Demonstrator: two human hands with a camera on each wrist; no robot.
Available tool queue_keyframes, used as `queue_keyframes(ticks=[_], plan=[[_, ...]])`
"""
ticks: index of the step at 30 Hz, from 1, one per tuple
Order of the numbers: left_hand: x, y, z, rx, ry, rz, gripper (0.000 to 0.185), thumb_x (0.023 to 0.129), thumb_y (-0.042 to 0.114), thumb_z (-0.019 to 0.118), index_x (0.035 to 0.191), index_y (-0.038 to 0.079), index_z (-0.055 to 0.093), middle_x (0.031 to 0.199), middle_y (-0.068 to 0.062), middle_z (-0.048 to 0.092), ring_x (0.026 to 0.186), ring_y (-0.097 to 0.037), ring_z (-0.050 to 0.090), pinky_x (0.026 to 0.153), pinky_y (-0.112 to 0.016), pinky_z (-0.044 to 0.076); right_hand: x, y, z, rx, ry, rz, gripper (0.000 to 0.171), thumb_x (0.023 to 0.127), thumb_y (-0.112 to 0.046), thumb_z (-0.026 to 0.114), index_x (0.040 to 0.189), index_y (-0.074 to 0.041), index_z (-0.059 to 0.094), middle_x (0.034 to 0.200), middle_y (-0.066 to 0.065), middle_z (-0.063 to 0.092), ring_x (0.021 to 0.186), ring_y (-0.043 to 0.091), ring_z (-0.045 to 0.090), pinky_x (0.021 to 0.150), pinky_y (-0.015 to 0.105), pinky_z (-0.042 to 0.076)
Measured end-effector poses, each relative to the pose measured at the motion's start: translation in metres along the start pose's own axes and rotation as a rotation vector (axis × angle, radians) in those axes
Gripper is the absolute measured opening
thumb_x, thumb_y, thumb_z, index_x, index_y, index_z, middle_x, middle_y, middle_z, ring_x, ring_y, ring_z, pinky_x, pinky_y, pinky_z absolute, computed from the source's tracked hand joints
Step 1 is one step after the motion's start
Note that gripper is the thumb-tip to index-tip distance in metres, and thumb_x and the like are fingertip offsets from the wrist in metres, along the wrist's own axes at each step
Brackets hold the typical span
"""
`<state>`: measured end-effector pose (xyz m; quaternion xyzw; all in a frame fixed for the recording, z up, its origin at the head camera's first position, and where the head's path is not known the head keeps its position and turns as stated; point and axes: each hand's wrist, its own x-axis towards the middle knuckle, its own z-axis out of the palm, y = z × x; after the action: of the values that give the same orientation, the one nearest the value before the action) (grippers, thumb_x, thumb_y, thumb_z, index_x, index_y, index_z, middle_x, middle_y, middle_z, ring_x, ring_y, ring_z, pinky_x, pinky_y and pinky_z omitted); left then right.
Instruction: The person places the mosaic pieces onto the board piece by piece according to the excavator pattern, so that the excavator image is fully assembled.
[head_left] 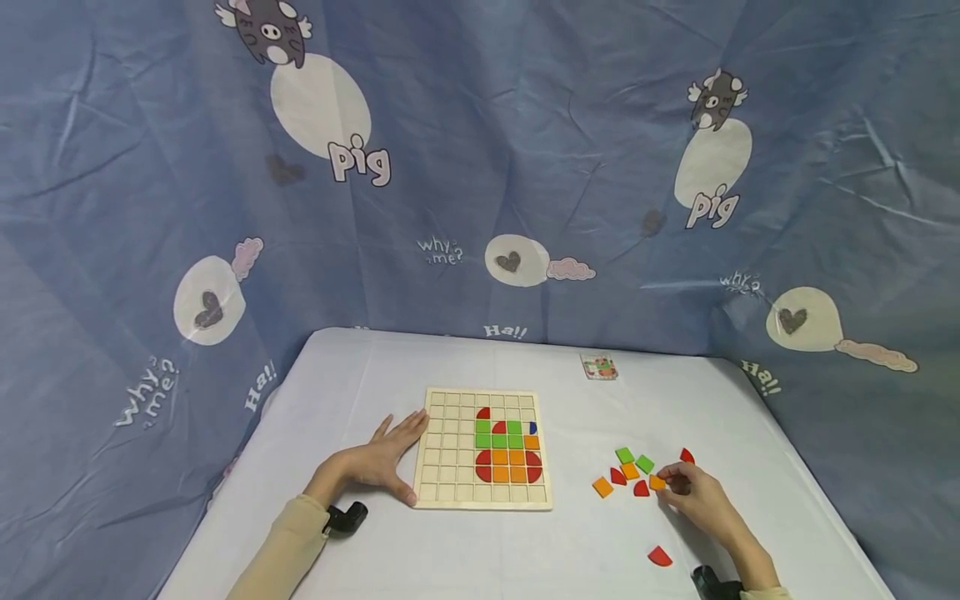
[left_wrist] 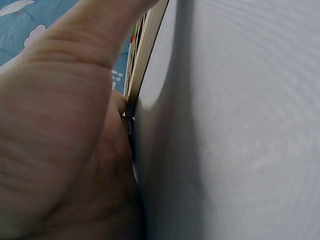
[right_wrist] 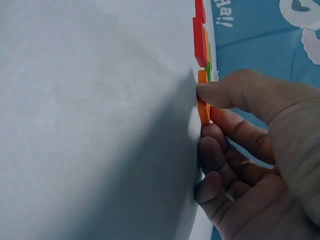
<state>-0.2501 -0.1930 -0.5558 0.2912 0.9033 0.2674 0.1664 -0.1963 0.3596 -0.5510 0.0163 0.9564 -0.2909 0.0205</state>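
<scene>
A square wooden grid board [head_left: 446, 454] lies on the white table, its right part filled with red, green, orange and blue pieces. Against its left edge rests my left hand [head_left: 375, 460], fingers spread, the thumb at the near corner and the fingertips higher up the side. My right hand [head_left: 701, 496] pinches an orange square tile [right_wrist: 203, 114] between thumb and index finger, low over the table. Beside that hand lie loose tiles: two green squares [head_left: 625, 455], two more orange squares [head_left: 603, 487] and several red quarter-circles [head_left: 641, 488].
A small pattern card [head_left: 599, 367] lies at the back of the table. One red quarter-circle [head_left: 660, 556] sits apart near the front, and another [head_left: 687, 456] lies just beyond the right hand. A blue printed curtain [head_left: 465, 175] hangs behind the table.
</scene>
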Motion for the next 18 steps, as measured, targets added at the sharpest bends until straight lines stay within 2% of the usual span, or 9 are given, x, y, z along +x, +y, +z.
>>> queue_keyframes(ticks=[10, 14, 18], plan=[[0.001, -0.002, 0.002, 0.016, -0.009, -0.006, 0.138, 0.058, 0.061, 0.084, 0.155, 0.003, 0.004, 0.163, -0.012, -0.004, 0.151, -0.031, -0.003, 0.117, -0.059, -0.012, 0.007, -0.007, 0.002, 0.013, -0.038, 0.013, 0.031, 0.073, -0.014, 0.078, 0.096, -0.002, 0.062, 0.086, 0.003, 0.064, 0.077, 0.014, 0.058, 0.059, 0.021, 0.05], [0.001, -0.001, 0.001, 0.018, -0.01, -0.01, 0.138, 0.057, 0.062, 0.084, 0.155, 0.005, 0.004, 0.164, -0.011, -0.004, 0.151, -0.03, -0.004, 0.118, -0.058, -0.012, 0.015, -0.017, 0.003, 0.035, -0.025, -0.051, 0.028, 0.076, -0.017, 0.077, 0.097, -0.004, 0.063, 0.085, 0.002, 0.064, 0.076, 0.012, 0.056, 0.059, 0.02, 0.048], [0.0, 0.0, 0.0, 0.008, -0.005, -0.012, 0.138, 0.057, 0.06, 0.085, 0.155, 0.005, 0.004, 0.164, -0.011, -0.003, 0.151, -0.03, -0.003, 0.118, -0.058, -0.012, 0.028, -0.038, 0.006, 0.066, -0.018, -0.159, 0.026, 0.08, -0.019, 0.077, 0.099, -0.009, 0.064, 0.087, -0.001, 0.064, 0.077, 0.01, 0.055, 0.062, 0.02, 0.049]])
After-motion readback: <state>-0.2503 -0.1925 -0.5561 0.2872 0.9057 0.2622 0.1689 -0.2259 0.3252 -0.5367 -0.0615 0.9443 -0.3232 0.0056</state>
